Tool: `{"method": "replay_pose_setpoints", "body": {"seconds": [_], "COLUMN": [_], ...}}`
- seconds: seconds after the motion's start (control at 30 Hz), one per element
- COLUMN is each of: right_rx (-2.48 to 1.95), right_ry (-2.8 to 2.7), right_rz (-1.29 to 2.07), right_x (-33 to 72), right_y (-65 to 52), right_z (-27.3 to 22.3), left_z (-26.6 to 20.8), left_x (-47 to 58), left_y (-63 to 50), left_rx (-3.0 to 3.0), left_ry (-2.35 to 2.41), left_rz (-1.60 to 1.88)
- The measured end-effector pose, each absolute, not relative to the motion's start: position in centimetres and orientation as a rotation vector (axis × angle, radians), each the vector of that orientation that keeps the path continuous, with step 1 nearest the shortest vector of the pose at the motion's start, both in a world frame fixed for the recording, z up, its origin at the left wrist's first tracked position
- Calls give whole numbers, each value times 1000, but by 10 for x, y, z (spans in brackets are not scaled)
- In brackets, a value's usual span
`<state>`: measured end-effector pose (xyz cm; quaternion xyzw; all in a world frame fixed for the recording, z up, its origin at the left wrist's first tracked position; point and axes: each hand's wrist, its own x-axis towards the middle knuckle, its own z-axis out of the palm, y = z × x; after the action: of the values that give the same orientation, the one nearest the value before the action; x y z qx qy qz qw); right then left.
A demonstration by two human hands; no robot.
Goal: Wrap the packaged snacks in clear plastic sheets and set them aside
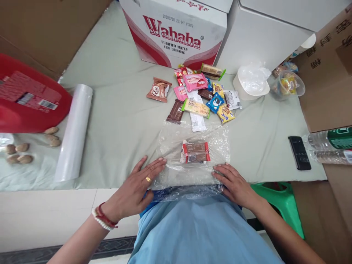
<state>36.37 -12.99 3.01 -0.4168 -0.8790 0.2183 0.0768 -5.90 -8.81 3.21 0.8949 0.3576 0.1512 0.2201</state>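
Observation:
A clear plastic film (pixel 172 176) lies spread at the table's front edge, its near end hanging over toward my lap. On it rest small stacked snack packets, the upper one a brown packet with red ends (pixel 195 152). My left hand (pixel 143 185), with a ring on one finger, lies palm down with its fingertips on the film's left side. Fingers outstretched, my right hand (pixel 235 185) touches the film's right side. Neither hand holds anything visible. Beyond the film sits a pile of wrapped snacks, among them a pink packet (pixel 195 82) and a yellow-green biscuit packet (pixel 196 108).
A roll of plastic (pixel 74 134), walnuts (pixel 25 159) and a red jug (pixel 30 97) stand left. A Wahaha carton (pixel 176 38) is behind. Right are a white tub (pixel 244 91), a clear bowl (pixel 299 88), a phone (pixel 299 153), bottles (pixel 319 141) and a green stool (pixel 291 209).

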Motion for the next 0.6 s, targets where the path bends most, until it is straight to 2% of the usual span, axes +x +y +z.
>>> {"method": "replay_pose_setpoints", "body": {"seconds": [0.17, 0.3, 0.43, 0.6], "right_rx": [-1073, -1132, -1308, -1469], "right_ry": [-2389, -2143, -1949, -1719], "right_rz": [850, 1028, 1105, 1254], "right_x": [367, 368, 365, 357], "right_y": [-109, -80, -49, -13], "right_z": [39, 64, 75, 64], "left_z": [34, 23, 25, 42], "left_x": [-67, -59, -47, -32], "left_y": [-93, -92, -77, -42], "left_rx": [2508, 2457, 2110, 1557], "left_ry": [933, 1019, 1209, 1620], "left_rz": [284, 471, 633, 646]}}
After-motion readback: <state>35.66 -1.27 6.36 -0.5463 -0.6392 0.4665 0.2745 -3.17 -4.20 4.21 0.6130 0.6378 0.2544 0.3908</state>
